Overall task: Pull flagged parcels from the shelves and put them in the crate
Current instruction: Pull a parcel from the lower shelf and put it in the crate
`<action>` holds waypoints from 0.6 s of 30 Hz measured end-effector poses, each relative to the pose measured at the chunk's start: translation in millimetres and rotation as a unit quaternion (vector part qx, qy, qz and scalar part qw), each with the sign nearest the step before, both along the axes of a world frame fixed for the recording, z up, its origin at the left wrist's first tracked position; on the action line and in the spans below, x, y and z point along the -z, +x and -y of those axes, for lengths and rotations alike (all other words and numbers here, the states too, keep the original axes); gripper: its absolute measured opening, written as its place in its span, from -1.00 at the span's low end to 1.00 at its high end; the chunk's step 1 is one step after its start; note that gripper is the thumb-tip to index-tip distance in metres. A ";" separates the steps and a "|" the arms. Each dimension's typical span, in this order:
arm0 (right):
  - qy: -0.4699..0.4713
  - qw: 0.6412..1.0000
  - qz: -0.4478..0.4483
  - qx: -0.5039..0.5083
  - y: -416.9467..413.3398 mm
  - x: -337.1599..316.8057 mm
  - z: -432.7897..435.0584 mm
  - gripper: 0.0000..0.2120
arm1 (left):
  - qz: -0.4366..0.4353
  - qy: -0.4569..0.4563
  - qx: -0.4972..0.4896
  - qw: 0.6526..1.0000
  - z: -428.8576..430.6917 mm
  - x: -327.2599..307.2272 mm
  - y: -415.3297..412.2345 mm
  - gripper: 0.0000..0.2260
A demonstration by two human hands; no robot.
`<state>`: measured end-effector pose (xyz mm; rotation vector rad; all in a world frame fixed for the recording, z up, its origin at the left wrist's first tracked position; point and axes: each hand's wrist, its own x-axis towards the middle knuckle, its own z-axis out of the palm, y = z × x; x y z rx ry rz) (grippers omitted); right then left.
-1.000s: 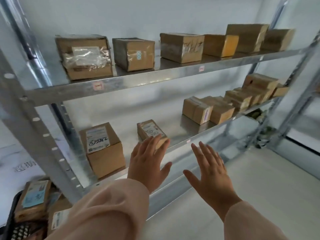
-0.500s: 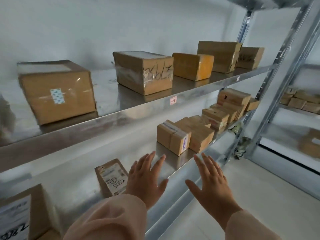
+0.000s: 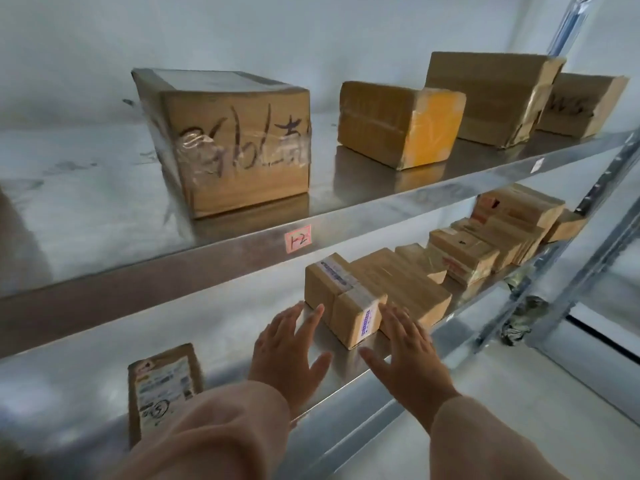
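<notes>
Shifted right along the grey metal shelf (image 3: 221, 327) front edge, we are flanking the small taped brown cardboard parcel (image 3: 346, 306), left hand (image 3: 289, 355) and right hand (image 3: 408, 355) spread flat, holding nothing

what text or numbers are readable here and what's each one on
"1-2": pink tag on the upper shelf edge.
"5", circled: label of the flat parcel on the lower shelf.
Marker writing on the big taped box: not legible under tape.
Far right box scrawl and small box sticker: too blurred.
</notes>
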<state>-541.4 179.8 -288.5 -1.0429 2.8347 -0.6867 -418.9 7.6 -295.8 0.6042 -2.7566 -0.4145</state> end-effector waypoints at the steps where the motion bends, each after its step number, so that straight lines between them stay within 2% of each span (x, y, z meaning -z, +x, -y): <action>1: -0.001 1.000 0.011 -0.008 -17.9 1.5 2.8 -0.22 | -0.001 0.010 -0.013 1.000 -0.7 1.1 -10.0 -0.37; 7: 0.033 0.997 0.039 -0.054 -119.4 9.4 25.2 -0.27 | 0.007 0.063 -0.082 0.995 -10.7 11.1 -65.2 -0.38; 10: 0.073 0.991 0.049 -0.099 -142.5 17.9 36.8 -0.31 | -0.039 0.143 -0.108 0.983 -20.9 9.7 -87.2 -0.51; 12: 0.071 0.987 0.040 -0.135 -145.2 21.6 40.6 -0.36 | -0.101 0.283 -0.103 0.948 -25.9 6.9 -100.7 -0.66; 14: 0.047 0.979 0.053 -0.193 -139.9 20.4 43.9 -0.38 | -0.155 0.414 -0.114 0.890 -24.9 9.2 -108.5 -0.60; 15: 0.025 0.970 0.093 -0.225 -135.3 18.1 45.3 -0.39 | -0.186 0.445 -0.137 0.865 -23.8 12.9 -109.3 -0.65; 17: -0.044 0.934 0.233 -0.267 -123.3 12.2 48.6 -0.47 | -0.214 0.456 -0.200 0.840 -20.7 15.0 -107.8 -0.78; 18: -0.071 0.912 0.288 -0.285 -117.8 12.4 50.3 -0.49 | -0.212 0.459 -0.229 0.832 -17.4 17.5 -105.4 -0.76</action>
